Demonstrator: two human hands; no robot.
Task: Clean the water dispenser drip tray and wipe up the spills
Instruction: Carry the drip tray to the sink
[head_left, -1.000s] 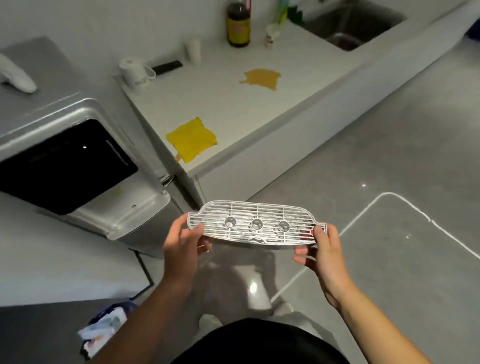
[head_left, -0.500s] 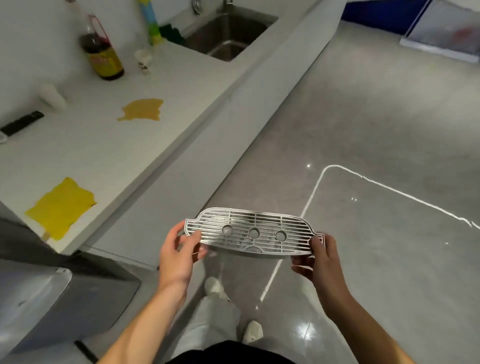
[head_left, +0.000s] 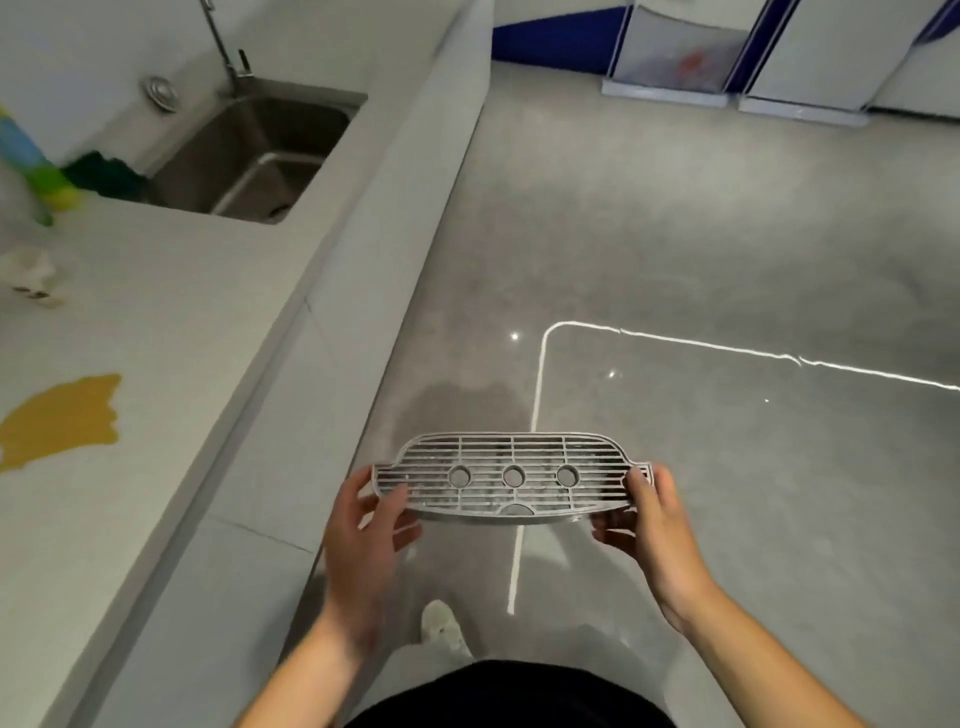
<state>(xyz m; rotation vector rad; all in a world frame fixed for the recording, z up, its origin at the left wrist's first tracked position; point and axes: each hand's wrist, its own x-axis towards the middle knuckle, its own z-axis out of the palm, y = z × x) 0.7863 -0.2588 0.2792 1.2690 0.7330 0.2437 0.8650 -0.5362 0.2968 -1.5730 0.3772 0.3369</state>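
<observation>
Grey counter (head_left: 171, 332) on the left now shows the sink (head_left: 249, 156) much closer. The left hand (head_left: 363, 540) and right hand (head_left: 655, 525) pinch the ends of the drip tray (head_left: 511, 478) above the floor, probably going to wash it.

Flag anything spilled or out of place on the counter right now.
A yellow-brown puddle lies unwiped on the counter, at the left edge of view. The drip tray is held by the left hand and right hand above the floor.
</observation>
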